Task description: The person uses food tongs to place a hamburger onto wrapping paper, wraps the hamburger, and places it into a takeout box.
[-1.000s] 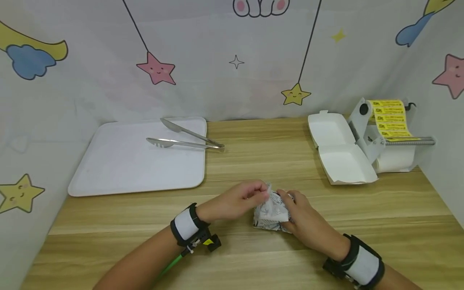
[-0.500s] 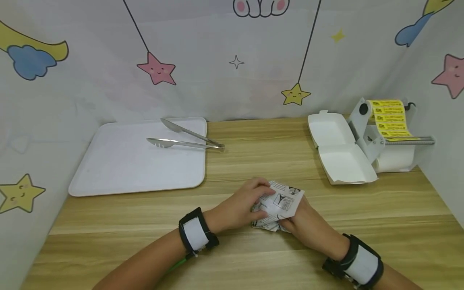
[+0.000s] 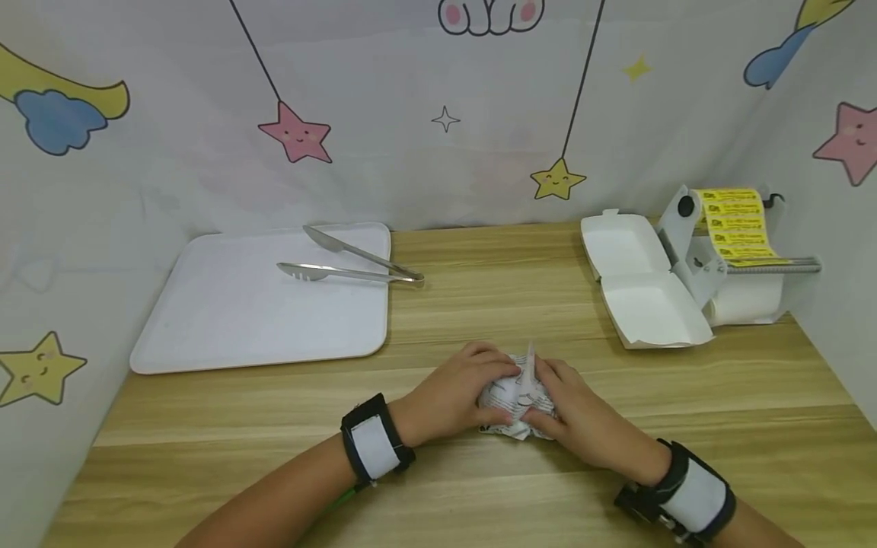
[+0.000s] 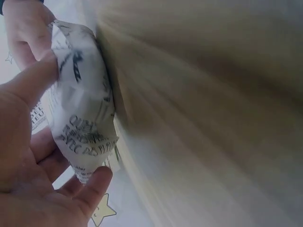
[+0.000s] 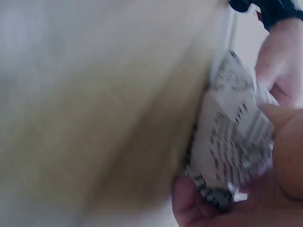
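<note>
A bundle wrapped in white, newsprint-patterned paper (image 3: 505, 394) lies on the wooden table between both hands. My left hand (image 3: 454, 393) grips its left side, fingers over the far side and thumb at the near side. Opposite it, my right hand (image 3: 584, 421) holds the right side in the same way. A thin paper flap (image 3: 530, 373) stands up from the top between the hands. In the left wrist view the printed wrapper (image 4: 83, 113) shows a folded, pointed end near the fingertips. Whatever is inside the paper is hidden.
A white tray (image 3: 253, 312) at the back left bears metal tongs (image 3: 342, 272), their hinged end past its right edge. At the back right sits an open white clamshell box (image 3: 651, 304), beside a dispenser with a roll of yellow labels (image 3: 736, 224). A printed curtain hangs behind.
My left hand let go of a pinched paper edge, folded a flap rightward over the top, and now grips the left side. The flap has since risen upright. My right hand stays at the right side.
</note>
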The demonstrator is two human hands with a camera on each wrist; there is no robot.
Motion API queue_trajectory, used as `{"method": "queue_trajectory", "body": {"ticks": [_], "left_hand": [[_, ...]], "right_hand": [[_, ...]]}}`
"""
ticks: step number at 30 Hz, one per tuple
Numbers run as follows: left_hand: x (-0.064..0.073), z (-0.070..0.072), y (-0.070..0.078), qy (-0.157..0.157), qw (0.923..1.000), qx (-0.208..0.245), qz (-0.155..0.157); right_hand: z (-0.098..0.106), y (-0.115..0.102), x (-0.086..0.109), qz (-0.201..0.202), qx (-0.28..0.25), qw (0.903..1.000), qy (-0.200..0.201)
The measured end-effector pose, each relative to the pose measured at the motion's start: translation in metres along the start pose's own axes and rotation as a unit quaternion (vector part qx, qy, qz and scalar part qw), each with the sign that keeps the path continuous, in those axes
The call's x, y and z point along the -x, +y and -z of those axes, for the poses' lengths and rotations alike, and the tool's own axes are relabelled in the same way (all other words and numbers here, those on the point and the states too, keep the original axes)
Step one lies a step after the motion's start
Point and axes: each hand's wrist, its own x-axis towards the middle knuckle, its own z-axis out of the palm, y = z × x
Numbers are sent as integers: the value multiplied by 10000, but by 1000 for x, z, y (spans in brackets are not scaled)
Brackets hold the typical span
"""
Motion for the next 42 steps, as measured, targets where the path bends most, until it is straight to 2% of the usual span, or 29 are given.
{"method": "queue_trajectory", "body": {"ticks": [2,5,7,9,11,14,17,22,26,29,34,38,42], "left_hand": [[-2,1,2,28,10000,-83,45],[-2,3,3,30,9997,-191,143],[-2,3,4,45,9995,-289,145],[-2,3,5,80,9990,-412,124],[-3,2,6,131,9983,-560,117],[-5,1,8,154,9970,-730,184],[-5,-1,10,127,9964,-792,276],[-5,-1,9,123,9966,-757,296],[-4,1,8,47,9972,-621,414],[-3,2,7,0,9974,-532,493],[-3,1,7,37,9975,-530,475],[-2,1,8,-20,9972,-559,503],[-3,1,10,-172,9967,-626,479]], "right_hand": [[6,4,1,12,-271,9991,-317],[15,7,0,-77,-886,9928,-804],[20,6,-1,-272,-1136,9899,-809],[23,2,-5,-382,-1166,9918,-361],[24,-3,-12,-358,-987,9939,344],[21,-12,-21,-162,-696,9893,1274],[17,-19,-24,43,-669,9861,1521],[18,-22,-18,197,-666,9865,1483],[22,-20,-7,335,-394,9895,1346],[24,-18,0,156,-169,9930,1162],[22,-15,9,-502,205,9945,900],[19,-12,12,-512,743,9931,755],[20,-7,14,-530,964,9900,881]]}}
